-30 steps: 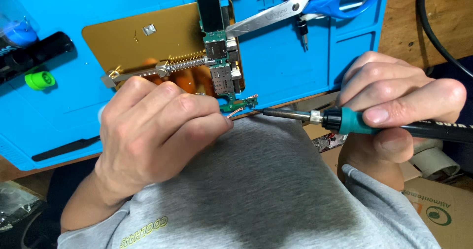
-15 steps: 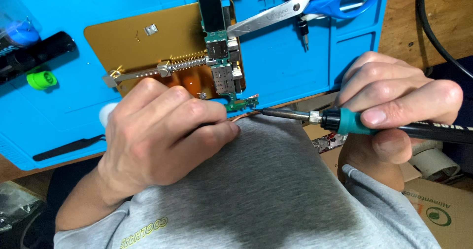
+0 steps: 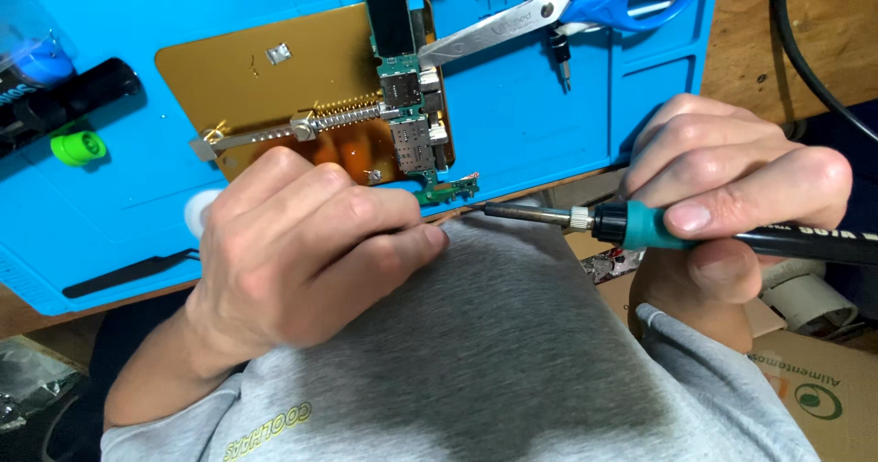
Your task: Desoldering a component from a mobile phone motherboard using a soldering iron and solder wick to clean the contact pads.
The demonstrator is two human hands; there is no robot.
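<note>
The right hand (image 3: 732,178), at the right of the frame, has its fingers closed around a soldering iron (image 3: 677,231) with a teal collar and black handle; its metal tip points left toward the lower end of a green circuit board (image 3: 413,123), which sits in the upper middle, clamped on a gold-coloured holder plate (image 3: 247,87). The left hand (image 3: 302,252), lower left, is curled shut with fingertips pinched together just beside the board's bottom edge; what it pinches is too small to tell.

The tip hovers near the left fingertips and close above the grey sweatshirt (image 3: 512,352); a slip could, I judge, burn skin or scorch cloth; lingering on the small connector at the board's end might lift a pad or bridge contacts.

The board and plate rest on a blue silicone work mat (image 3: 549,123) over a wooden counter (image 3: 741,50); blue-handled scissors (image 3: 567,5) lie at the top, black tweezers (image 3: 128,274) at lower left, a small green cap (image 3: 78,146) at the left; a cardboard box (image 3: 814,380) sits at lower right.
</note>
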